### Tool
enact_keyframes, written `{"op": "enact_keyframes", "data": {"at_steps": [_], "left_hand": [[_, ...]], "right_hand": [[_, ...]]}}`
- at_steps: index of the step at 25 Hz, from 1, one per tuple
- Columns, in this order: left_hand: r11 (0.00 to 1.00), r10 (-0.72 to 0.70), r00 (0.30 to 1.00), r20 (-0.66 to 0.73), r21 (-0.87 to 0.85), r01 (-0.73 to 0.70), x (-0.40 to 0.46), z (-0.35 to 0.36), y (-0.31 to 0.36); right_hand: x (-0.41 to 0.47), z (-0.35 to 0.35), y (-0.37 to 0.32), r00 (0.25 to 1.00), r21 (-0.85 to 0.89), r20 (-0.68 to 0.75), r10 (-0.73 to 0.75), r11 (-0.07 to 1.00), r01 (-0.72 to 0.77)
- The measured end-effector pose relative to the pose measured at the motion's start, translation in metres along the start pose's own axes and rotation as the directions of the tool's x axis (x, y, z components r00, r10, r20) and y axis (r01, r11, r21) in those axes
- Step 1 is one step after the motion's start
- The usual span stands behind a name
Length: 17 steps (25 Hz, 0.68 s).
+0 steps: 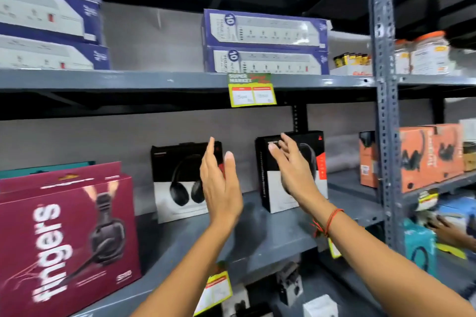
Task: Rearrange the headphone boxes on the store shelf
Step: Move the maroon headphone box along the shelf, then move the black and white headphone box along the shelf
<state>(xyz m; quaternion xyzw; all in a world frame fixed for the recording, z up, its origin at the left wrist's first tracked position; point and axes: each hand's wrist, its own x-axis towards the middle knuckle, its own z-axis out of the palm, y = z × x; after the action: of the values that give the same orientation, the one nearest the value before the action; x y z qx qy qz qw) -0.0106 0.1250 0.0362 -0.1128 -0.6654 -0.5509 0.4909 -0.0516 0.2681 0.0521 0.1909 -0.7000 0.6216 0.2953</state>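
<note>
Two black-and-white headphone boxes stand upright at the back of the grey middle shelf (pixel 257 237). My left hand (pixel 221 183) is raised flat, fingers together, in front of the right edge of the left box (pixel 177 180); contact cannot be told. Over the front of the right box (pixel 304 201), which is turned slightly, my right hand (pixel 293 165) spreads its fingers and holds nothing. A maroon headphone box (pixel 67 239) with white lettering stands at the front left of the same shelf, a teal box behind it.
Orange headphone boxes (pixel 427 157) fill the neighbouring bay past the grey perforated upright (pixel 386 110). Blue power-strip boxes (pixel 265 41) are stacked on the shelf above, with a price tag (pixel 251 90) on its edge. Small boxes sit on the lower shelf. Another person's hand (pixel 448 229) shows at far right.
</note>
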Motion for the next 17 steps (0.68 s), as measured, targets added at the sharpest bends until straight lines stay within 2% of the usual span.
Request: {"op": "enact_keyframes", "data": {"at_steps": [2, 4, 6, 7, 10, 13, 17], "left_hand": [[0.978, -0.203, 0.972, 0.121, -0.023, 0.207, 0.001, 0.037, -0.015], [0.896, -0.426, 0.862, 0.274, 0.000, 0.443, -0.001, 0.069, -0.036], [0.812, -0.551, 0.757, 0.351, 0.017, 0.583, -0.002, 0.098, -0.059], [0.791, -0.579, 0.739, 0.344, 0.019, 0.612, 0.000, 0.113, -0.070], [0.776, -0.628, 0.755, 0.188, 0.074, 0.627, 0.003, 0.153, -0.090], [0.814, -0.576, 0.817, 0.039, 0.125, 0.568, -0.001, 0.175, -0.103], [0.852, -0.517, 0.855, -0.031, 0.079, 0.518, -0.002, 0.194, -0.116]], "right_hand": [[0.011, -0.033, 0.023, 0.998, -0.037, -0.046, 0.045, 0.998, -0.047], [0.022, -0.061, 0.053, 0.994, -0.078, -0.068, 0.083, 0.993, -0.088], [0.038, -0.082, 0.086, 0.988, -0.120, -0.089, 0.129, 0.983, -0.139], [0.050, -0.092, 0.103, 0.985, -0.121, -0.090, 0.150, 0.980, -0.160], [0.088, -0.115, 0.150, 0.966, -0.120, -0.070, 0.248, 0.959, -0.255], [0.116, -0.126, 0.185, 0.946, -0.108, -0.019, 0.324, 0.940, -0.324], [0.139, -0.125, 0.211, 0.942, 0.019, 0.085, 0.326, 0.944, -0.328]]}}
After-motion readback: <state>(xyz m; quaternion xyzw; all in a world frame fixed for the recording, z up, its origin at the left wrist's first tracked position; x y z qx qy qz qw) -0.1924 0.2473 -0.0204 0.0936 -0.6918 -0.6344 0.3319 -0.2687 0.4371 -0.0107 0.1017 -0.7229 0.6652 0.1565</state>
